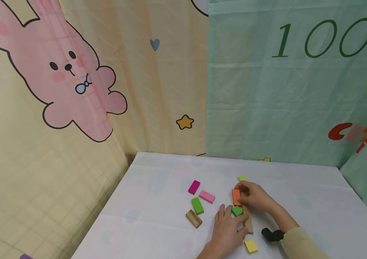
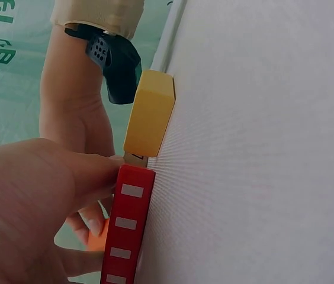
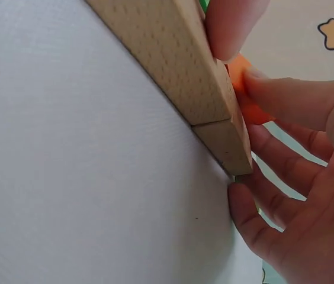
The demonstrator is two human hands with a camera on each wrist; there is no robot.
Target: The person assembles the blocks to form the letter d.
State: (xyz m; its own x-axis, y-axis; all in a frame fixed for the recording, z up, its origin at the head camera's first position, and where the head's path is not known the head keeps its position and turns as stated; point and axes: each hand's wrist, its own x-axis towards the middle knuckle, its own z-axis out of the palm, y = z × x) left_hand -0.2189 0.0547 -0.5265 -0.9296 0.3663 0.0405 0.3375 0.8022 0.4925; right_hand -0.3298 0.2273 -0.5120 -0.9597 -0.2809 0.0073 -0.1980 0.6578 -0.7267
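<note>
My right hand (image 1: pixel 256 196) pinches an orange block (image 1: pixel 236 197) with thumb and fingers, beside a row of plain wooden blocks (image 1: pixel 248 219). The right wrist view shows a seam between two wooden blocks (image 3: pixel 176 65) in that row, with the thumb on the orange block (image 3: pixel 250 92) above them. My left hand (image 1: pixel 226 230) spreads low over the table, fingertips around a green pentagon block (image 1: pixel 237 210) and at the row's left side. Under that hand lies a red block (image 2: pixel 127 228) with white squares, hidden in the head view.
Left of the hands lie magenta (image 1: pixel 194 187), pink (image 1: pixel 207 196), green (image 1: pixel 197 205) and brown wood-grained (image 1: pixel 194 218) blocks. A yellow block (image 1: pixel 251 246) is near the front, a lime one (image 1: pixel 242 178) beyond the right hand. Printed curtains (image 1: pixel 164 90) border the white table (image 1: pixel 157 187).
</note>
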